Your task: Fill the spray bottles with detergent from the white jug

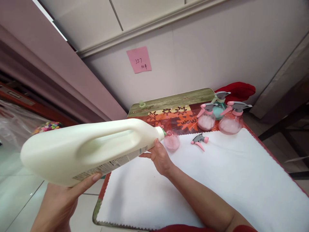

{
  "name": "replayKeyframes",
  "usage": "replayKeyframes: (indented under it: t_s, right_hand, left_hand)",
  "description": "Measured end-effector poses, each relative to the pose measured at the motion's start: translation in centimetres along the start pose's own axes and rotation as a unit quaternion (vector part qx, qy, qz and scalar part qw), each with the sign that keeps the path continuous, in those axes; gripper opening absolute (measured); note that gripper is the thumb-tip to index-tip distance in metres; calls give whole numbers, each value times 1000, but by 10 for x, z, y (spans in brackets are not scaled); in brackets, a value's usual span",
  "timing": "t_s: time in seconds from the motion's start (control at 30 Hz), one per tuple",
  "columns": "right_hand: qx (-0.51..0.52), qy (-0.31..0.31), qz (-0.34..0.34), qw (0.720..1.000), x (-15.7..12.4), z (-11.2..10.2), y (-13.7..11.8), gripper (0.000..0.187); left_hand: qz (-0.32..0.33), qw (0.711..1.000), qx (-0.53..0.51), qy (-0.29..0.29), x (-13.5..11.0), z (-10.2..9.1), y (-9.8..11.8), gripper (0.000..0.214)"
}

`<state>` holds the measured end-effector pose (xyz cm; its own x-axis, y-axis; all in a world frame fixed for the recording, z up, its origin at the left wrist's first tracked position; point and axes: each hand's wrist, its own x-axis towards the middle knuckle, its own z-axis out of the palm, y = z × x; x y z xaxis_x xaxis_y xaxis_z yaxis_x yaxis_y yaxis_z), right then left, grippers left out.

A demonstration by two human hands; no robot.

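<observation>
Our left hand (58, 203) grips the jug (60, 141) low, our right hand (161, 159) near its top, spout (165, 132) at the pink bottle (172, 143). Tipping too steeply, we could spill onto the cloth (231, 180).

Plain pale wall (205, 54) bears square pink paper note (139, 60). Mauve fabric curtain (48, 51) hangs at left. Glossy pale tiled floor (14, 193). Scalloped white cloth (229, 180) partly covers rectangular printed table (171, 102).
</observation>
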<state>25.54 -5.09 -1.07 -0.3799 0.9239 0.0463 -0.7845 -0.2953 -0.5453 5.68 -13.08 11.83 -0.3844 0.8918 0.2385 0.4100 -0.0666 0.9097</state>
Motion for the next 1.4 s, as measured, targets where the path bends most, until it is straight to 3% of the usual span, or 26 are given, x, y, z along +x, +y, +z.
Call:
replayKeyframes:
  t_s: [0.7, 1.4]
  right_hand:
    - [8, 5, -1, 1000, 0, 1, -3, 65]
    - [8, 12, 8, 1000, 0, 2, -3, 69]
  left_hand:
    - [14, 999, 46, 2, 4, 2, 7, 87]
    - [15, 999, 49, -2, 5, 1, 8, 82]
